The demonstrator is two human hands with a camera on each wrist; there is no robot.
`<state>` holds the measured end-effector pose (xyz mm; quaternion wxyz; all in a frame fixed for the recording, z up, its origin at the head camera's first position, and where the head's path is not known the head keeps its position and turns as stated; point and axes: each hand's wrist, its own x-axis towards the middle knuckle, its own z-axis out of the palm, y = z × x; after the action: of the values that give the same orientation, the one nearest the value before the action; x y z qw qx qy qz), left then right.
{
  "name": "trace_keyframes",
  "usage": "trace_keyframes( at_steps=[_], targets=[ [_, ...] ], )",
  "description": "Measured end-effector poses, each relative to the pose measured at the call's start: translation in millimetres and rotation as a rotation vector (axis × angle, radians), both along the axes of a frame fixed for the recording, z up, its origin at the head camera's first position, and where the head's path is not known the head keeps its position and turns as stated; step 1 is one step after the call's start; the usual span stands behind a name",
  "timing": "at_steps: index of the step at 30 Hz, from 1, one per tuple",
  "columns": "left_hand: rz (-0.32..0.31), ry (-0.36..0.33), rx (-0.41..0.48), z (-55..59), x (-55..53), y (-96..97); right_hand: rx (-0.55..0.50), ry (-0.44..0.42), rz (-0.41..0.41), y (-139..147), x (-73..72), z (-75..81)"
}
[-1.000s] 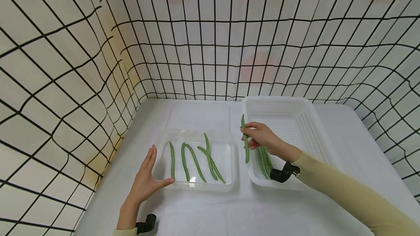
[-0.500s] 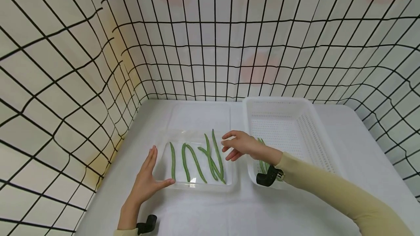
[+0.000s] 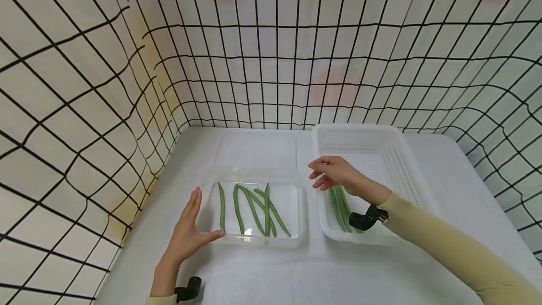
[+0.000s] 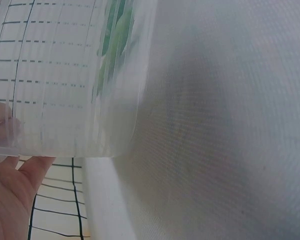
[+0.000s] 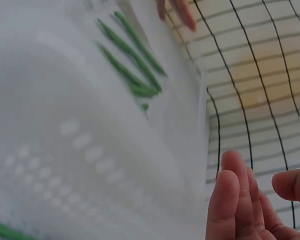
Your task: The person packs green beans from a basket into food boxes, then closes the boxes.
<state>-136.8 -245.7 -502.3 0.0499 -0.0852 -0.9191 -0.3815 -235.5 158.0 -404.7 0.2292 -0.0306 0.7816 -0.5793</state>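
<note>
Several green beans (image 3: 222, 207) lie in a clear plastic container (image 3: 296, 211), the leftmost one standing apart and those on the right crossing one another. My left hand (image 3: 189, 227) rests at the container's left side, fingers straight along it and thumb at the near rim. Over the left rim of a white perforated basket (image 3: 360, 128), my right hand (image 3: 334, 173) hangs with relaxed fingers and nothing between them. More green beans (image 3: 340, 211) lie in the basket below that hand, partly hidden by it. The right wrist view shows the thumb (image 5: 292, 186) apart from the fingertips.
A black wire grid (image 3: 275, 58) stands round the back and both sides of the white-covered table (image 3: 288, 276). The basket stands right of the container, with a narrow gap between them. A small black wrist camera (image 3: 368, 219) sits at each wrist.
A second ago my right hand held a green bean; that bean now lies in the clear container across others. The right hand has moved back right to the basket. My left hand stays put.
</note>
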Motion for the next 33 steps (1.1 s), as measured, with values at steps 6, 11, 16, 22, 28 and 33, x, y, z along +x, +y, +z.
trace_keyframes(
  at_steps=[6,11,16,22,28,33],
  targets=[
    [0.0,0.005,-0.008,1.3,0.0,0.7,0.036,-0.025,-0.061,43.2,-8.6,-14.3],
    [-0.001,0.011,-0.005,1.7,0.3,0.7,0.076,-0.073,-0.056,70.0,-9.9,-29.4],
    [-0.006,0.009,-0.002,2.6,0.7,1.2,0.108,-0.116,-0.051,85.7,-11.4,-42.3],
    [-0.002,0.013,-0.005,1.4,1.4,1.6,0.143,-0.18,-0.069,91.2,-14.7,-54.9],
    [-0.003,0.019,-0.005,-0.1,1.2,0.8,0.16,-0.22,-0.08,90.9,-15.4,-63.1],
    [-0.003,0.024,-0.003,0.7,0.6,1.0,0.153,-0.255,-0.083,90.9,-14.1,-70.7]
  ],
)
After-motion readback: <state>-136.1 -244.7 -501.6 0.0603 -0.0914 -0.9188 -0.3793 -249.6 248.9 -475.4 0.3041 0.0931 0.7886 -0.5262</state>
